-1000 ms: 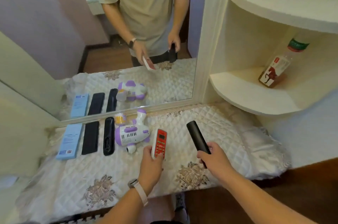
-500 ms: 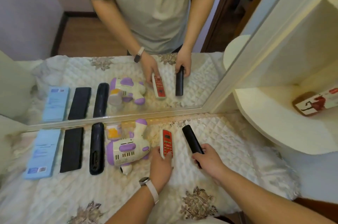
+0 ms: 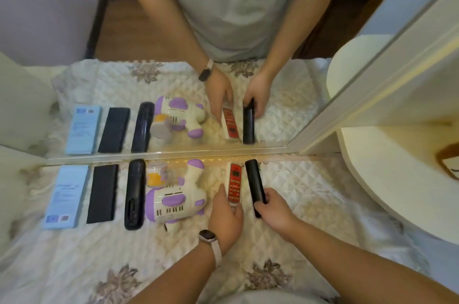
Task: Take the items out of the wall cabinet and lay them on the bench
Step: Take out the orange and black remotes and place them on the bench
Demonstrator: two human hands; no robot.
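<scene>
1. So far, four things lie in a row on the quilted worktop (image 3: 310, 192) by the mirror: a blue box (image 3: 65, 195), a flat black remote (image 3: 102, 193), a rounded black remote (image 3: 135, 193) and a purple-and-white toy (image 3: 173, 200).
2. The left hand (image 3: 224, 217) holds the red remote (image 3: 234, 183) down on the quilt; the right hand (image 3: 275, 212) grips a black stick remote (image 3: 255, 183), touching down beside it.
3. Likely left: the bottle (image 3: 448, 162) on the cabinet shelf (image 3: 397, 174).
4. Half a second ago both remotes sat further from the mirror; now they reach its edge.

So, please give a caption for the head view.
Left hand and right hand lay a red remote and black remote on the bench.
</scene>
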